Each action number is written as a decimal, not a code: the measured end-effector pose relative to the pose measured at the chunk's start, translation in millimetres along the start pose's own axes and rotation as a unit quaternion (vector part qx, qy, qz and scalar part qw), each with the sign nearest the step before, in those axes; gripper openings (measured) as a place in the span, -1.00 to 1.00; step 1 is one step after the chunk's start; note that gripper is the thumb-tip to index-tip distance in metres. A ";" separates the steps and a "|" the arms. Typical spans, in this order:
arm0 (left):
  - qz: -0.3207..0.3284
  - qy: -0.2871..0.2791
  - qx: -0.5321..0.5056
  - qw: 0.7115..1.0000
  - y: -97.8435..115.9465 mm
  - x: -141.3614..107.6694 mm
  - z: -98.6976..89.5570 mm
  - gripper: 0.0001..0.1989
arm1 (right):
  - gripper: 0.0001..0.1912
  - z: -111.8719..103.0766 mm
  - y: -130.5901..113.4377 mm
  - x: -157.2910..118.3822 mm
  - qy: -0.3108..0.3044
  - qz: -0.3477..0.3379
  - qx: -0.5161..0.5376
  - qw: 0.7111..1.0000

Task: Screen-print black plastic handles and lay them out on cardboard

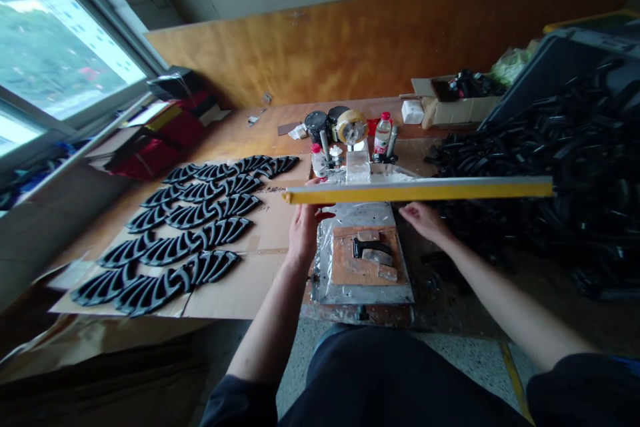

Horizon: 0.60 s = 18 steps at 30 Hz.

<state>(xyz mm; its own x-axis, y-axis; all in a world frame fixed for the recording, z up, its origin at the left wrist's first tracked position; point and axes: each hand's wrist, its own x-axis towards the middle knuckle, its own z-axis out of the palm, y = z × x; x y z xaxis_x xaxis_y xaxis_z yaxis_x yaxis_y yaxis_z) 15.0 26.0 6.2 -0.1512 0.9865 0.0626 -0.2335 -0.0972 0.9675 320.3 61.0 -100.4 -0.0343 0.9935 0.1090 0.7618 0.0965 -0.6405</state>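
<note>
A long yellow-edged bar (425,191) lies across the view above a metal plate (345,215). My left hand (303,230) is closed around the bar near its left end, with fingers showing above and below it. Just under the bar's lower edge, my right hand (423,219) has its fingers curled together; anything between them is too small to tell. On the plate, a brown wooden block (343,260) carries a small black curved part (364,248). Behind the bar stands a clamp mechanism with a roll of tape (353,125).
Rows of black ribbed parts (175,250) lie on cardboard (270,267) at the left. A heap of black parts (575,167) fills the right side. Bottles (383,133), dark jars (317,125) and a cardboard box (463,110) stand at the back.
</note>
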 end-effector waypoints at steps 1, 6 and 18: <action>0.003 0.002 -0.007 1.000 -0.5 1.7 4.1 -0.51 | -0.65 18.2 -5.9 -15.1 -0.059 -0.037 -0.029 0.997; -0.162 0.011 -0.001 0.987 -49.9 -50.0 19.2 -0.41 | -0.86 73.8 -56.6 -61.8 -0.122 -0.069 -0.185 0.973; -0.234 0.056 0.291 0.926 -103.1 -58.5 -103.7 -0.48 | -0.60 7.8 6.8 -73.8 -0.109 -0.058 -0.158 0.980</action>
<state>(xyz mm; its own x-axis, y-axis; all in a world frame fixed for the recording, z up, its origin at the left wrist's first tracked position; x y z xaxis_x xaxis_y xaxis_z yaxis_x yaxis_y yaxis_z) -51.7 -35.4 -122.6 -0.2708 0.8799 -0.3904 0.2547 0.4566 0.8525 322.9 -11.2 -118.8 -0.2434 0.9697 -0.0192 0.9058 0.2202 -0.3620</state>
